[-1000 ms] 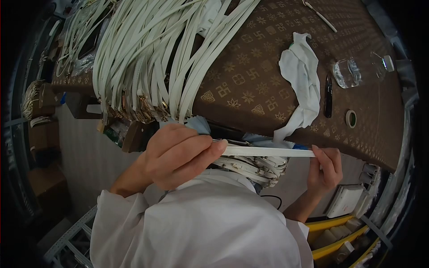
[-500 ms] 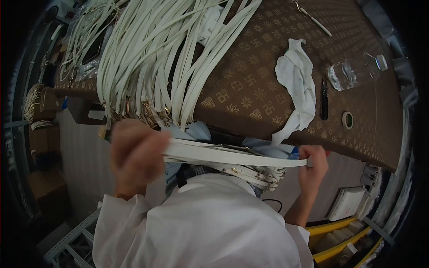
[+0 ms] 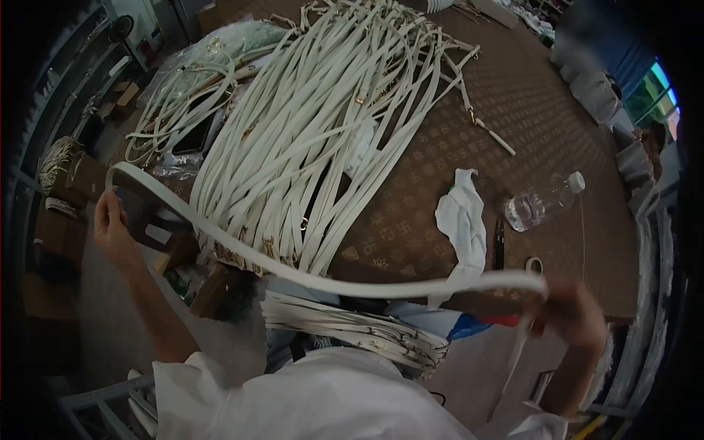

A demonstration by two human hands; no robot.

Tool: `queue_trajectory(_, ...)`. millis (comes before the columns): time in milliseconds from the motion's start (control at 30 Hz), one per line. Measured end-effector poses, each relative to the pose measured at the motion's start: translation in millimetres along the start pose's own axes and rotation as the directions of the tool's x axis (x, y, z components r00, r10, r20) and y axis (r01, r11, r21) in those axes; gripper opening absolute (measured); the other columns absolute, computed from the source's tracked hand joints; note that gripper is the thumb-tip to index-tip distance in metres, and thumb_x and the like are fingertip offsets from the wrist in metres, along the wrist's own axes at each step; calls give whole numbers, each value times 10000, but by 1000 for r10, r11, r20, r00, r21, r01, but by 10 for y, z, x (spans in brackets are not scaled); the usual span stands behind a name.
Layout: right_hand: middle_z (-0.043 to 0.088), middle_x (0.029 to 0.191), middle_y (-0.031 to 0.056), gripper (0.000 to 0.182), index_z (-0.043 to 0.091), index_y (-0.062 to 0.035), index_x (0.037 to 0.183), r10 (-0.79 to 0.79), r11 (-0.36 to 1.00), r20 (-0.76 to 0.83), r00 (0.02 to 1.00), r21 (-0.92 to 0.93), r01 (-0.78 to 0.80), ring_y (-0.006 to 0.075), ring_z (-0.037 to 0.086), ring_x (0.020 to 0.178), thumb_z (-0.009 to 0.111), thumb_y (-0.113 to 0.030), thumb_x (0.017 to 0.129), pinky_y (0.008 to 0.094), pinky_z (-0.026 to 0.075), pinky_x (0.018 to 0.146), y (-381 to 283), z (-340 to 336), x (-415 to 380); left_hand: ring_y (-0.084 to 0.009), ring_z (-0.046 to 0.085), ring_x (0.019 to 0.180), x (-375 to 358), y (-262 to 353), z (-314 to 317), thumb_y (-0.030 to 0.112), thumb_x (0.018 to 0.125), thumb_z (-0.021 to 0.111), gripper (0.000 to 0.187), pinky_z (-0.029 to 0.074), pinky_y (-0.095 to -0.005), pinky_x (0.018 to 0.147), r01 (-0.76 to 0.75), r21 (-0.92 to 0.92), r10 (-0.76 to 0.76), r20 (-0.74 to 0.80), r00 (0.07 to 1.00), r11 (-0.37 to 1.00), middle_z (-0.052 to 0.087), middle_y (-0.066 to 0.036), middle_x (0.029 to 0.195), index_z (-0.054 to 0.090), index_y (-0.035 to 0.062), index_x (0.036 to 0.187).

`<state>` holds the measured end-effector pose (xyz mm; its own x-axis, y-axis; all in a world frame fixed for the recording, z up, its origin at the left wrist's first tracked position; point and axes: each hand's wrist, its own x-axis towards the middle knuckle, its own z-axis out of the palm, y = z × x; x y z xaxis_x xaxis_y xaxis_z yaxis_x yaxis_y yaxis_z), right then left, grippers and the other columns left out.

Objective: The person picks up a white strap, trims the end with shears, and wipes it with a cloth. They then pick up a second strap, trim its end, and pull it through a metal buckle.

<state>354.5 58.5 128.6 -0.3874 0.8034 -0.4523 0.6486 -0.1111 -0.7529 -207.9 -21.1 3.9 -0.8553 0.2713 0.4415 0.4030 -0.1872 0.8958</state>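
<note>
White strap (image 3: 308,275) stretched between hands; left hand (image 3: 110,224), right hand (image 3: 572,315) each gripping end.

The scene is lit evenly from above, so the pile of white straps (image 3: 315,139) is rendered bright while the brown patterned table (image 3: 528,110) stays muted. Strong fisheye distortion is seen: straight edges are bowed and the frame is ringed by a black vignette. The corners and the shelving at the left are left dim. Motion blur is shown on the right hand (image 3: 572,315), whereas the left hand (image 3: 111,224) is only slightly softened. A small patch of glare is caught on the water bottle (image 3: 539,205).
</note>
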Motion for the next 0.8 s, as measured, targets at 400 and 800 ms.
queue_trajectory(400,633,893,167,437,583,45,1004,-861,508,-413,296,-674,536,270,625,714,707,-223,682,333,506,676,-1395,-834,2315,-40,382,573,-753,324,677,66,822,619,119,310,-194,505,-212,-41,211,373,903,976,513,26,726,635,1,921)
queue_trajectory(800,551,872,149,285,570,-23,985,-357,821,237,903,-381,425,324,566,803,621,-139,731,400,475,708,1410,1744,722,-169,502,579,-1576,398,667,-33,718,650,186,390,-261,484,-515,171,262,703,661,840,530,-92,775,636,-10,902)
